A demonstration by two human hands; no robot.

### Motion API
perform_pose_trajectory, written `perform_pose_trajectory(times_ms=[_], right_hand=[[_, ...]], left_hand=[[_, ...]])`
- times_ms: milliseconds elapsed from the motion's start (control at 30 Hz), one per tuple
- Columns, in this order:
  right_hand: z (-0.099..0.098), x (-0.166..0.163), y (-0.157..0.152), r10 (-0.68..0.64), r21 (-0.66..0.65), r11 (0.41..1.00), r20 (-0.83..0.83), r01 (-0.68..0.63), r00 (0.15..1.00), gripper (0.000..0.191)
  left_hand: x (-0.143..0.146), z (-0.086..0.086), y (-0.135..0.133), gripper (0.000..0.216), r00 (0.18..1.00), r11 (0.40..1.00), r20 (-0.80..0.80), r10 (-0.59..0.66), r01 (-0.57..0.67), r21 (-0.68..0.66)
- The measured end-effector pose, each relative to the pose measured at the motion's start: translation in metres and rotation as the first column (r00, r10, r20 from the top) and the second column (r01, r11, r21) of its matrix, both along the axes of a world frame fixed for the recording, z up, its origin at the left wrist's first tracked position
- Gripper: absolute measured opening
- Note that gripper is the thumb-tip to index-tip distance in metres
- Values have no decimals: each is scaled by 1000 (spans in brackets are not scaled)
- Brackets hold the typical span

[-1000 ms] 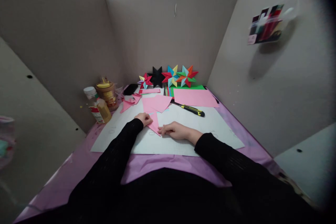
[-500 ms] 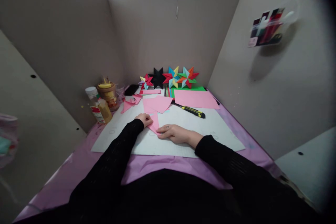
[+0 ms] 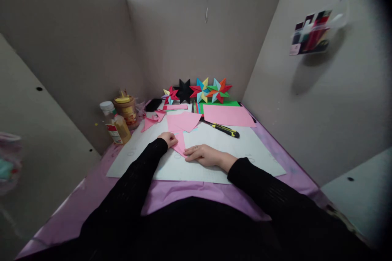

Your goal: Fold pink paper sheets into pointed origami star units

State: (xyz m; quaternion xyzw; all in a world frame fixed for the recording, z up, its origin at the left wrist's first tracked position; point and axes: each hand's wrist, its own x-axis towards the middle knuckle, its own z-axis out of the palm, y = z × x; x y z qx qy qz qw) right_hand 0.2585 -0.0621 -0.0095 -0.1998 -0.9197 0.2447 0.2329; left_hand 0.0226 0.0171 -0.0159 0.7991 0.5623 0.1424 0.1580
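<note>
A folded pink paper piece [image 3: 180, 145] lies on the white mat [image 3: 245, 147] in front of me. My left hand [image 3: 168, 138] presses on its left edge with the fingers curled down. My right hand [image 3: 202, 154] lies flat at its lower right tip, fingertips touching the paper. Both sleeves are black. Just behind the piece lie two loose pink squares [image 3: 183, 121].
A yellow-black utility knife [image 3: 224, 128] lies right of centre. A large pink sheet [image 3: 228, 115] covers green paper behind it. Several paper stars [image 3: 199, 89] lean on the back wall. Glue bottle [image 3: 116, 124] and jar [image 3: 125, 108] stand at left, near pink scraps [image 3: 150, 120]. Cardboard walls enclose the desk.
My right hand has slid slightly up and left along the pink piece. The left hand stays in place.
</note>
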Motion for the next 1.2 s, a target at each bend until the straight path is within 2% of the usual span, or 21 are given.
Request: perform_pose_trajectory(times_ms=[233,367,533,667,800,967,1200], right_hand=[[2,0,-1,-4,-20,1000,-16,4,1000,36],[2,-3,-2,-56,52,997,-18,57,998,42],[0,-7,-2,-35,96,995,20,33,999,45],[1,-7,-4,-32,99,995,21,30,999,49],[2,-5,-5,-50,86,995,21,48,999,43],[5,-3,-4,-16,53,998,30,14,999,42],[9,-1,-5,-10,25,1000,16,10,1000,36]], left_hand=[[1,0,1,21,1000,1000,-6,1,-1,10],[2,4,-5,21,1000,999,9,-9,9,30],[-2,16,-21,26,996,993,55,-71,66,95],[-6,25,-25,35,984,986,72,-164,161,45],[-6,27,-19,32,975,975,58,-213,216,-53],[-2,29,-11,33,976,970,-39,-214,208,-126],[14,42,-10,33,950,977,-254,-183,146,-157]])
